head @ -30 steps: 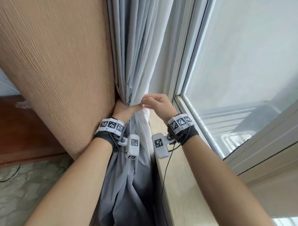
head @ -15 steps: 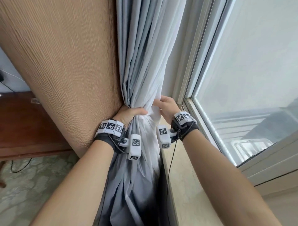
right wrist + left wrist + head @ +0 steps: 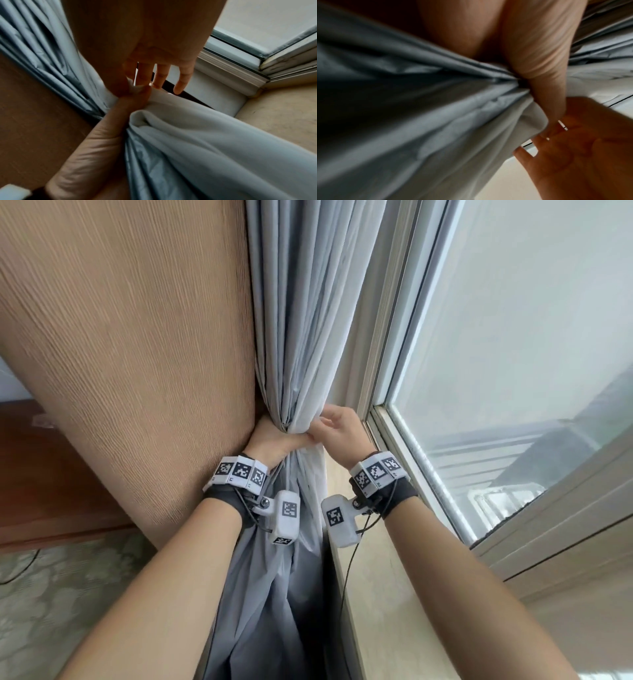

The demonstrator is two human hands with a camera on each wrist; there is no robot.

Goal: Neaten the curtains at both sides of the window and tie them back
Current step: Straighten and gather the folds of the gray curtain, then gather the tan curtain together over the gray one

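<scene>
Tan ribbed wall at 9 o'clock, window at 3. Left hand grip bunching pleated grey fabric curtain; right hand pinching its edge. Gathering step; next, probably, tie needed.

Pale grey-blue curtain against a tan, finely ribbed wall — black-and-white checked tags on both wrists, beige sill.
</scene>
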